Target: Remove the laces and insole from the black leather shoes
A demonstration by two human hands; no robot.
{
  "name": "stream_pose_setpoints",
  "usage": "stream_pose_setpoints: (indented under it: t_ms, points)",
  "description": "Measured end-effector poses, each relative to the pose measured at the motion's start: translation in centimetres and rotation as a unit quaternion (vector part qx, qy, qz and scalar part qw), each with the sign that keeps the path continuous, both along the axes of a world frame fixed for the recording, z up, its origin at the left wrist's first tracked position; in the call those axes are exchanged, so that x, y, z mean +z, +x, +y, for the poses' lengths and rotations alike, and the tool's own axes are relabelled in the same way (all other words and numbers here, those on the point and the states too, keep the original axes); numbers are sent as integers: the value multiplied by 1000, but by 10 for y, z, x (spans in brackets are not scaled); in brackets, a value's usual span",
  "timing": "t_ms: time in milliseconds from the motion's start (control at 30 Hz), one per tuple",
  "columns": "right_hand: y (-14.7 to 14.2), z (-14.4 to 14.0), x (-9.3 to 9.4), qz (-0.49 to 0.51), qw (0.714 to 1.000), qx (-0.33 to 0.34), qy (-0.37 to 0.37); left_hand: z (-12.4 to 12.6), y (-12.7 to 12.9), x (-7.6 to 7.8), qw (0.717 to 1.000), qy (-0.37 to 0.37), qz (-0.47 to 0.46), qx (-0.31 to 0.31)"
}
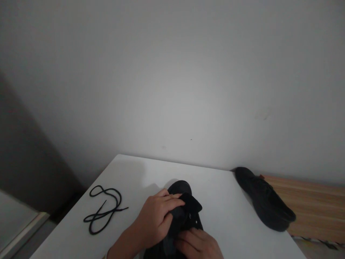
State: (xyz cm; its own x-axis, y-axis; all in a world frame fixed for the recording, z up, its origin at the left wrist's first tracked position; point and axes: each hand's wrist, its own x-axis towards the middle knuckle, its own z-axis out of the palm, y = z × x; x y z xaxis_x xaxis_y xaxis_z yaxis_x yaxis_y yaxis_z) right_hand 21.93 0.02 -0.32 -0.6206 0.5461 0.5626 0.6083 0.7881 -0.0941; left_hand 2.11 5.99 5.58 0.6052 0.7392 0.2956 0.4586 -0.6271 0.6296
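A white worktop (129,172) is carrying everything. A second black shoe (265,201) is lying at its right edge. Near the front edge, the left hand (155,217) is gripping a black shoe (185,210), fingers curled over its tongue; the right hand (198,244) is pinching its lower part. A loose black lace (104,208) is lying to the left.

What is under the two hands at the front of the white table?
A black shoe lies under them: the left hand grips its tongue, the right hand presses lower down. Its toe shows beyond the fingers; the heel end is covered or out of frame.
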Motion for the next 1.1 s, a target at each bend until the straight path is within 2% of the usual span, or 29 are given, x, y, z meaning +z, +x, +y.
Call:
stream_pose_setpoints:
  t_ms: [133,267,500,767,967,1100]
  points:
    - [-13,9,9,-31,999,18,6,-1,1,0,1000,-4,-18,-3]
    - [-23,14,6,-42,999,1,30,1,0,0,999,-22,-31,0]
    - [-26,18,-3,-121,993,-13,-5,2,-2,-4,999,-33,-42,-2]
    - [-33,26,9,-156,987,-10,-33,3,-3,-4,999,-31,-36,2]
    - [-38,25,8,-170,983,-46,-56,3,-4,-6,998,-43,-42,17]
    - [-41,26,11,-173,980,-46,-82,4,-5,-9,997,-50,-54,23]
